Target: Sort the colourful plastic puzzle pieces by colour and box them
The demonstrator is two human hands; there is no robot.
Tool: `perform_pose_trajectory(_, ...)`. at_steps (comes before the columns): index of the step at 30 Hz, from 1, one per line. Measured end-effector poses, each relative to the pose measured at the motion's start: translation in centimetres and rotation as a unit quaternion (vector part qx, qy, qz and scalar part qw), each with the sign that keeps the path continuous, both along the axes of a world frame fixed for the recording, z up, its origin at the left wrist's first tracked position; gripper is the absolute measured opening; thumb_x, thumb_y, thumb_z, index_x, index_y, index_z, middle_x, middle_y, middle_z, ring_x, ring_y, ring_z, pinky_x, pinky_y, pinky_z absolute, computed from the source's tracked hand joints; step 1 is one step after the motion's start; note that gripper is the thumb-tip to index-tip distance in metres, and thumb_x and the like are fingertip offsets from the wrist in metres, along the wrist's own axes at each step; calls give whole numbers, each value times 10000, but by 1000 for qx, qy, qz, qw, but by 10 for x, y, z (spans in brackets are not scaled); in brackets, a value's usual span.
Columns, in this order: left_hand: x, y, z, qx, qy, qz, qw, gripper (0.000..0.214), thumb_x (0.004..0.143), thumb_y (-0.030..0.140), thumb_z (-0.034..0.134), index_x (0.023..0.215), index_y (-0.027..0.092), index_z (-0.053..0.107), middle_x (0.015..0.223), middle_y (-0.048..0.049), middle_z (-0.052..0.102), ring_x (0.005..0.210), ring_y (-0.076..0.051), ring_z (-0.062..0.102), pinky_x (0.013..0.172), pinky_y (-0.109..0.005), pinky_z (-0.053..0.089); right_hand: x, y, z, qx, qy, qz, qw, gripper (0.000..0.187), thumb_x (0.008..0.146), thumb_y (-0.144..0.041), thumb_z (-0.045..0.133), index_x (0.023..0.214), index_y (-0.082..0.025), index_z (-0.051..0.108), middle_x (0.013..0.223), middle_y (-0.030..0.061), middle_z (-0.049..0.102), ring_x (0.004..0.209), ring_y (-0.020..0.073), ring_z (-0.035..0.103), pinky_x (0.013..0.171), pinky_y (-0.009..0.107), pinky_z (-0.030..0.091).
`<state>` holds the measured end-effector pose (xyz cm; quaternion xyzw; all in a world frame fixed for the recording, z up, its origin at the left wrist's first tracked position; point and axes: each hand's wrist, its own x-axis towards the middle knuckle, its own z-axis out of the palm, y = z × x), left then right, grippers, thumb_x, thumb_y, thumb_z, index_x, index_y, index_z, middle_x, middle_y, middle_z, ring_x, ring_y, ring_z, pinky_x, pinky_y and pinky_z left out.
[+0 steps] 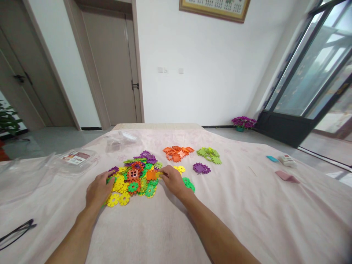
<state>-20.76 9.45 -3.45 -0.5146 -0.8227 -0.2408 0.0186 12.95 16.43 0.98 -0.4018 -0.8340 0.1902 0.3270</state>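
Observation:
A mixed heap of flat plastic snowflake pieces (134, 176) in yellow, green, purple and orange lies on a pink cloth. My left hand (98, 189) rests at the heap's left edge, fingers curled onto the yellow pieces. At the heap's right edge, my right hand (173, 180) pinches a yellow piece (158, 175). Sorted piles lie beyond: orange (177, 153), light green (209, 154), purple (201, 168), a few yellow (180, 169) and green (189, 184) beside my right hand.
The pink cloth (247, 212) covers the whole table. Clear plastic packaging (74, 159) and a clear bag (122, 140) lie at the back left. Glasses (16, 231) sit at the near left. Small blue, white and pink items (284, 165) lie at the right.

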Motion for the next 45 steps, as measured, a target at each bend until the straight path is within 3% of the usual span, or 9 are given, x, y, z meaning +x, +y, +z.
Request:
perform_pose_trajectory(4, 0, -1, 0, -6, -1, 4, 1000, 512, 962, 433, 374, 1355, 242, 641, 1445, -114, 599, 1326, -291, 556, 1088, -446, 432, 23, 15, 5, -4, 40, -78, 996, 266, 912, -132, 583, 1123, -205, 726, 1085, 63, 730, 1022, 197, 650, 943, 308, 471)
perform_pose_trajectory(9, 3, -1, 4, -10, -2, 11, 1000, 501, 958, 422, 378, 1345, 249, 645, 1444, -110, 599, 1322, -279, 560, 1097, -432, 427, 41, 18, 15, 43, -16, -192, 980, 312, 911, -147, 590, 1198, -190, 702, 1160, 111, 696, 1105, 245, 611, 995, 364, 446)
perform_pose_trajectory(14, 4, -1, 5, -6, -2, 9, 1000, 504, 960, 420, 377, 1353, 239, 637, 1440, -102, 608, 1324, -269, 559, 1108, -412, 419, 16, -9, 17, 20, -39, -84, 996, 159, 948, -206, 598, 977, -225, 752, 1006, 49, 724, 975, 189, 639, 884, 288, 449)
perform_pose_trajectory(18, 7, -3, 9, -7, -8, 9, 1000, 497, 960, 412, 395, 1355, 231, 638, 1437, -114, 610, 1319, -275, 562, 1109, -431, 419, -14, -37, 15, -19, -83, 2, 996, 163, 890, -375, 711, 979, -244, 751, 999, 28, 715, 911, 180, 634, 761, 268, 423)
perform_pose_trajectory(24, 11, -5, 14, -3, -9, 13, 1000, 474, 960, 385, 422, 1351, 235, 644, 1432, -112, 617, 1313, -265, 565, 1105, -422, 424, -28, -51, 12, -45, -116, -11, 992, 333, 752, -409, 818, 1016, -237, 709, 1022, 30, 697, 940, 206, 602, 732, 282, 380)
perform_pose_trajectory(29, 6, -2, 7, -1, -5, 7, 1000, 493, 955, 413, 401, 1343, 238, 651, 1431, -102, 614, 1317, -270, 567, 1104, -409, 425, -28, -48, 8, -99, -43, -19, 994, 195, 761, -266, 788, 926, -215, 699, 904, -7, 706, 806, 151, 592, 666, 246, 350)
perform_pose_trajectory(36, 3, -2, 5, -13, -12, 5, 1000, 508, 966, 427, 375, 1359, 239, 636, 1450, -121, 589, 1328, -279, 551, 1106, -431, 417, 5, -15, 30, -217, 40, 39, 975, 68, 782, -187, 702, 842, -163, 721, 716, -24, 679, 655, 106, 575, 605, 202, 387)
perform_pose_trajectory(40, 6, -3, 7, -6, -9, 5, 1000, 499, 961, 420, 387, 1347, 237, 644, 1436, -119, 602, 1320, -277, 557, 1104, -424, 421, 46, 4, 48, -246, -44, 39, 967, 84, 748, -177, 679, 792, -157, 747, 700, -13, 689, 636, 108, 575, 578, 199, 380)
perform_pose_trajectory(45, 5, -2, 6, -3, -4, 2, 1000, 517, 956, 425, 378, 1357, 231, 641, 1432, -120, 608, 1321, -285, 559, 1093, -427, 430, 72, 10, 61, -208, -162, -38, 964, 113, 757, -197, 668, 778, -167, 775, 734, 13, 719, 651, 130, 590, 544, 214, 331)
